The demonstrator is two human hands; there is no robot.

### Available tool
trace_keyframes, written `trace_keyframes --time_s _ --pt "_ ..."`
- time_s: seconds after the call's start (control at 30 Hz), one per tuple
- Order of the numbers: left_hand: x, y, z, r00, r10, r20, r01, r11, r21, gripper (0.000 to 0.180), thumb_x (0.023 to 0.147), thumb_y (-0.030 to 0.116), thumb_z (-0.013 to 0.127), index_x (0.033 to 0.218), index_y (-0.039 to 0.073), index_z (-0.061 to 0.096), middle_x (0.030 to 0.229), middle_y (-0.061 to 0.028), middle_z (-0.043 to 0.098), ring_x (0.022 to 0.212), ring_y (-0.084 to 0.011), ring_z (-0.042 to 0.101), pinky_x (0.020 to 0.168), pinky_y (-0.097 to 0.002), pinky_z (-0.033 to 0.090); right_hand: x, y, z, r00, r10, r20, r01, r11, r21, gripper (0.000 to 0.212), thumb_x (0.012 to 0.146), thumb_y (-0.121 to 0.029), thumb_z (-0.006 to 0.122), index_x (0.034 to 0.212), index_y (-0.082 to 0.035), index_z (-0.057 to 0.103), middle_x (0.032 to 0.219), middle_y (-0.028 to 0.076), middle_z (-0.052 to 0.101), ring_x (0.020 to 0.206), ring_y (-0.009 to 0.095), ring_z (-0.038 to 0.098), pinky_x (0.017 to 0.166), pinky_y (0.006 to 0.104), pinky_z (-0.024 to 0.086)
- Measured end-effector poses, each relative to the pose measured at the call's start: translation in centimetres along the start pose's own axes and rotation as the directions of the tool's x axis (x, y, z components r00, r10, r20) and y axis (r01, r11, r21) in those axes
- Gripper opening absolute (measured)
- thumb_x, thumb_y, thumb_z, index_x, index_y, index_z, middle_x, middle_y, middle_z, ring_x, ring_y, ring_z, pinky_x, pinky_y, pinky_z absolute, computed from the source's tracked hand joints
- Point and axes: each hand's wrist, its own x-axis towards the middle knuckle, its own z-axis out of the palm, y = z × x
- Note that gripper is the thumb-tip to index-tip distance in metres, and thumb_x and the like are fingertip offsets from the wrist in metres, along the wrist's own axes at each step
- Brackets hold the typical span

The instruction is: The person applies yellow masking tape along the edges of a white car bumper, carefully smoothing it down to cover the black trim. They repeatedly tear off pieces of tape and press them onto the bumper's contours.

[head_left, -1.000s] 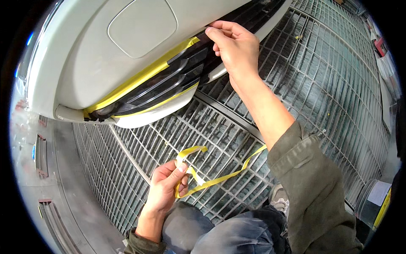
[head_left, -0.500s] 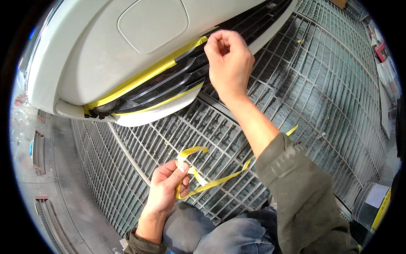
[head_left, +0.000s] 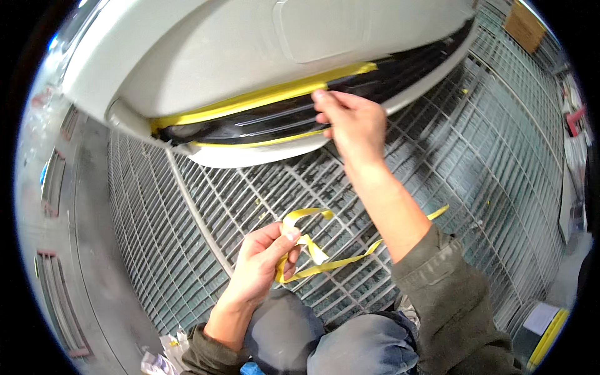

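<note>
The left hand [head_left: 262, 256] is pinching a loose yellow strip [head_left: 325, 267] over the grating [head_left: 225, 194]. The right hand [head_left: 359, 125] is sitting, fingers bent, at the tape [head_left: 250, 102] on the bumper [head_left: 206, 69] (whether pinching it, I cannot tell).

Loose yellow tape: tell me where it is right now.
In the head view's lower middle, the loose yellow tape is pinched in the left hand and trails rightward over the floor grating, toward the right forearm.
</note>
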Motion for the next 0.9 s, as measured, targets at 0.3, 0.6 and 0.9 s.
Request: trace_keyframes --time_s 0.3,0.6,0.9 --pt "-0.9 -0.8 -4.9 0.998 0.054 0.018 -0.052 0.99 -0.128 0.017 0.096 0.021 0.058 0.094 0.005 0.061 0.07 0.0013 0.055 0.055 -0.0043 0.048 0.047 -0.0195 0.04 -0.6 -1.9 0.7 0.991 0.134 -0.015 -0.134 0.991 0.012 0.011 0.088 -0.017 0.064 0.088 -0.005 0.065 0.076 0.001 0.064 0.065 0.007 0.058 0.053 0.0203 0.044" --pt "1.5 -1.8 -8.7 0.913 0.407 0.026 -0.378 0.818 0.434 0.019 0.093 0.017 0.062 0.099 -0.001 0.064 0.083 -0.0009 0.062 0.074 -0.0049 0.052 0.064 -0.0219 0.044 -12.0 2.7 5.1 0.583 0.019 0.812 0.452 0.823 -0.344 0.035 0.092 -0.026 0.061 0.118 -0.002 0.058 0.105 0.018 0.064 0.091 0.021 0.065 0.078 0.0311 0.05" --pt "1.3 -3.4 -12.0 0.991 0.131 -0.005 -0.131 0.988 -0.085 0.029 0.098 0.031 0.053 0.085 0.006 0.059 0.071 -0.0005 0.059 0.061 -0.0074 0.054 0.057 -0.0225 0.045 -11.8 6.7 2.2 0.648 0.316 0.693 -0.018 0.916 -0.401 0.046 0.089 -0.02 0.065 0.129 -0.004 0.048 0.121 0.012 0.056 0.104 0.016 0.058 0.085 0.0299 0.048"
